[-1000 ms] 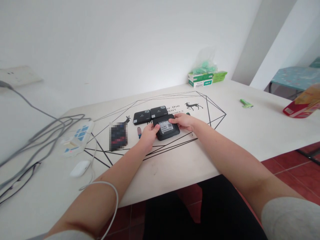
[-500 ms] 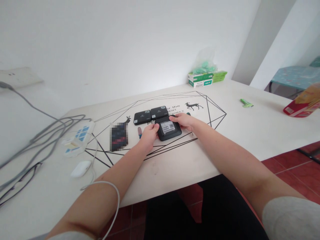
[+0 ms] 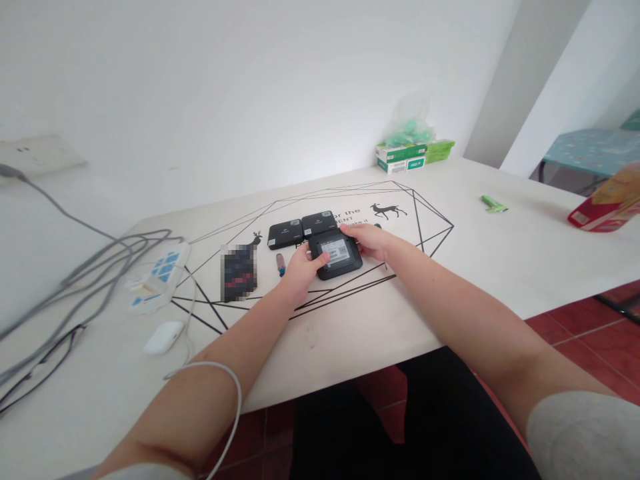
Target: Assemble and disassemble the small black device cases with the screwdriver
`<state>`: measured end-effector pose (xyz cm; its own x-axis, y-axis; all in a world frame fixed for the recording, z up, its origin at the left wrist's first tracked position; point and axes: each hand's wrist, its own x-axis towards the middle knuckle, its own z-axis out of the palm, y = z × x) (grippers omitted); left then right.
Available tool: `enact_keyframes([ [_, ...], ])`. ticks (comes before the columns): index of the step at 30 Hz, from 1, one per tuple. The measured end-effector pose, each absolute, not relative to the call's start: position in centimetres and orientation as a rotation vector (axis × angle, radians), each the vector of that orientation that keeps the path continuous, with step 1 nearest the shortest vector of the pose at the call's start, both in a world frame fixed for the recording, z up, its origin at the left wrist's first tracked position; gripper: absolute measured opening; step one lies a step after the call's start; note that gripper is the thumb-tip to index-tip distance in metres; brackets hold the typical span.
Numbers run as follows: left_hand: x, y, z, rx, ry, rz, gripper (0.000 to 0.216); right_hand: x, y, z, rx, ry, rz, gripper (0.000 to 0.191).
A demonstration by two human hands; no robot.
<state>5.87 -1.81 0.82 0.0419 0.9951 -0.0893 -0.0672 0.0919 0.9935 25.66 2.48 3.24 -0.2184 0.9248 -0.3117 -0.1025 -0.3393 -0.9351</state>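
Observation:
Both my hands hold a small black device [image 3: 336,255] with a white label on its upturned face, just above the white table [image 3: 475,267]. My left hand [image 3: 300,272] grips its left edge, thumb pressed on the top face. My right hand [image 3: 367,240] wraps its right and far edge. Two similar black devices [image 3: 285,234] [image 3: 319,223] lie side by side just behind it. A small screwdriver with a blue and dark red handle [image 3: 281,263] lies to the left of my left hand.
A blurred dark object [image 3: 239,271] lies left of the screwdriver. A power strip [image 3: 159,273] with grey cables and a white earbud case [image 3: 162,337] sit at the left. Green tissue boxes [image 3: 411,157] stand at the back, a green item [image 3: 493,204] and a red package [image 3: 603,210] at the right.
The black device has shifted slightly and my left thumb has slid further onto its top face. My right hand has stayed on the right edge.

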Motion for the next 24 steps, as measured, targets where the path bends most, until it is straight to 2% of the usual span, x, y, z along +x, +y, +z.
enact_keyframes([
  [4, 5.9, -1.7, 1.1, 1.12, 1.175, 1.115, 0.054, 25.7, 2.9, 2.9, -1.247, -1.056, 1.655, 0.018],
  [9, 6.0, -1.3, 0.9, 1.032, 1.257, 1.139, 0.018, 25.5, 3.0, 2.6, -1.432, -1.251, 1.434, 0.024],
  [16, 3.8, -0.4, 1.1, 1.62, 1.645, 1.23, 0.026, 25.9, 3.0, 2.6, -1.615, -1.523, 1.039, 0.029],
  [20, 1.9, -0.2, 2.3, 2.264, 2.02, 0.761, 0.034, 25.9, 3.2, 2.5, -1.648, -1.654, 0.825, 0.023],
  [24, 0.8, -0.2, 2.8, 2.399, 2.224, 0.331, 0.039, 25.7, 3.0, 2.5, -1.659, -1.727, 0.708, 0.017],
])
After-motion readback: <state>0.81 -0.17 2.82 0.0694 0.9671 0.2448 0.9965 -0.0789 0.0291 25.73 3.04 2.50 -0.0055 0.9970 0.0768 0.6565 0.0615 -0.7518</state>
